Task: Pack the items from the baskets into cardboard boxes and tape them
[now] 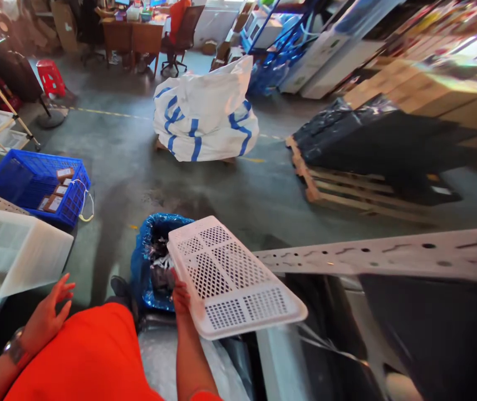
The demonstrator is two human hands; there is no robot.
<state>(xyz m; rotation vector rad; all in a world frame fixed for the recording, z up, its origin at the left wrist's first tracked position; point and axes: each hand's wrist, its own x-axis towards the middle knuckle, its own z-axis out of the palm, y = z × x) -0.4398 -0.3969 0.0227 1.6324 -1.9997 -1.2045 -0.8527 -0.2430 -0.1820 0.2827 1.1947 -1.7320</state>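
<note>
My right hand grips the near left edge of a white perforated plastic tray, held upside down and tilted over a bin lined with a blue bag that holds dark scraps. My left hand hangs free at the lower left with its fingers spread, holding nothing; a watch sits on its wrist. A second white tray lies just beyond that hand. My orange clothing fills the lower left.
A blue crate with small boxes stands on the floor at left. A big white and blue sack sits mid-floor. A wooden pallet with black-wrapped goods lies at right. A grey perforated metal rail crosses in front.
</note>
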